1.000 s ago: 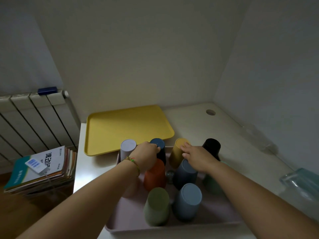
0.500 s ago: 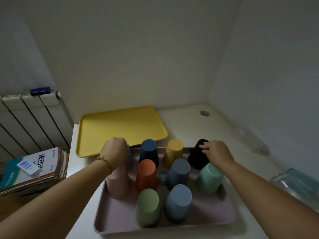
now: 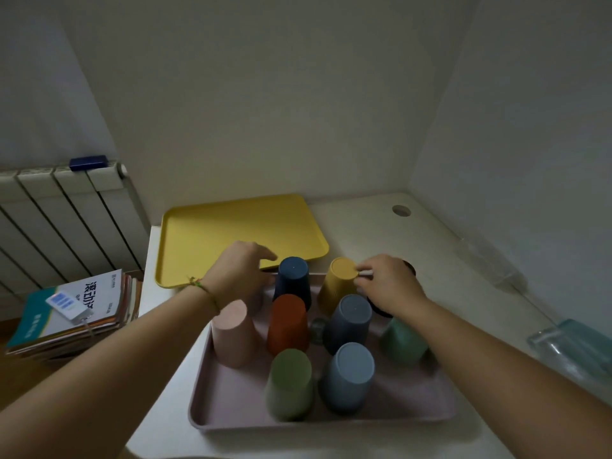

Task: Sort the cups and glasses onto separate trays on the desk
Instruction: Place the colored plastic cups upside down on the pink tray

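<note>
Now both hands are over the far end of the pink tray (image 3: 238, 395), which sits on the near part of the desk (image 3: 381, 233) and carries a crowd of upturned cups. The left hand (image 3: 241, 276), a thread bracelet at its wrist, hangs over the tray's far left corner with one finger stretched toward the navy cup (image 3: 293, 279). Its other fingers bend downward, and I cannot tell whether they hold anything. The right hand (image 3: 387, 283) lies over the black cup (image 3: 410, 267), most of which it hides, and its fingertips reach the edge of the yellow cup (image 3: 339, 283). Whether it grips the black cup I cannot tell.

Nearer on the tray stand the pink cup (image 3: 231, 332), orange cup (image 3: 286, 323), slate cup (image 3: 351, 321) and mint cup (image 3: 402, 339), then the green cup (image 3: 289, 382) and light blue cup (image 3: 347, 376) nearest. A small glass (image 3: 318, 327) shows between the orange and slate cups.

Just beyond, the yellow tray (image 3: 238, 233) lies flat at the far left of the desk. At the right edge, a clear glass (image 3: 490, 263) and a blue-tinted glass (image 3: 573, 346) lie on the desk. A stack of books (image 3: 73, 309) sits left of the desk.
</note>
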